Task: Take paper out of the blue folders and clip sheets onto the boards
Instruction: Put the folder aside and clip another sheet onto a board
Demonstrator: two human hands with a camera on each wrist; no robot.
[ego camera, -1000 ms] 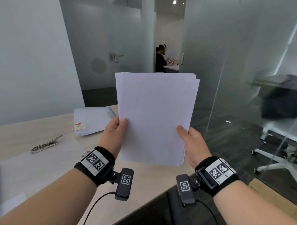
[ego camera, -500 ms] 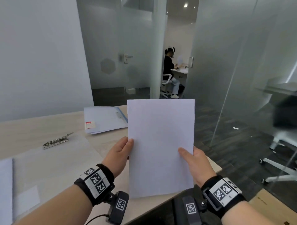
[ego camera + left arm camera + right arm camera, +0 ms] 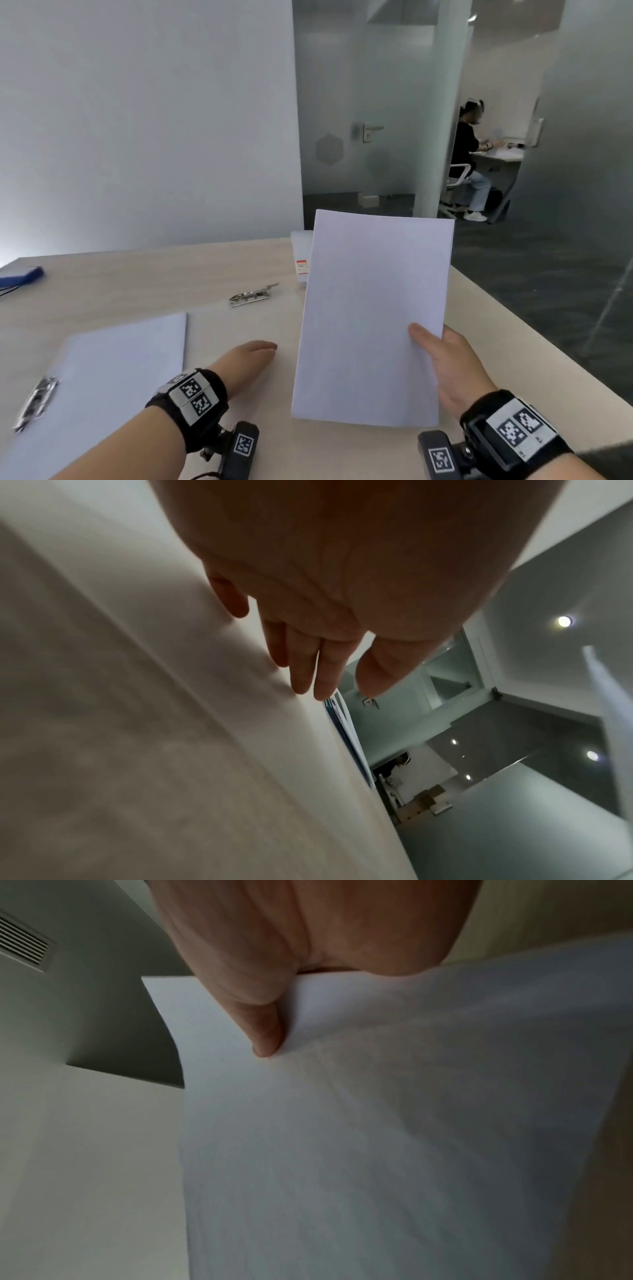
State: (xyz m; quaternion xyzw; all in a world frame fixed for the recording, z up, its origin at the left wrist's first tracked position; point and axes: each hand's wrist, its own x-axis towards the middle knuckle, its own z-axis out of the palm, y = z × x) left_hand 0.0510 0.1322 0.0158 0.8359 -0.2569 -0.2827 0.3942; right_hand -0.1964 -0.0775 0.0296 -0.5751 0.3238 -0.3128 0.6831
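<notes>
My right hand (image 3: pixel 442 363) grips a squared stack of white paper (image 3: pixel 373 315) by its right edge, thumb on top, and holds it tilted up over the table. In the right wrist view the thumb (image 3: pixel 267 1031) presses on the top sheet of the paper (image 3: pixel 377 1123). My left hand (image 3: pixel 257 353) is off the stack, fingers straight and low over the table to its left; its fingers (image 3: pixel 308 669) hold nothing. A metal board clip (image 3: pixel 253 296) lies beyond that hand. At the near left a clipboard holds white sheets (image 3: pixel 113 377) under its clip (image 3: pixel 34 401). The blue folder (image 3: pixel 301 253) is half hidden behind the stack.
The wooden table (image 3: pixel 137 274) ends just right of my right hand, with dark floor beyond. A blue object (image 3: pixel 20 275) lies at the far left edge. Frosted glass walls and a door stand behind; a person sits at a desk in the far room.
My left hand has let go of the stack and dropped to the table on its left. My right hand alone now holds the paper, lower. The view has swung left and down.
</notes>
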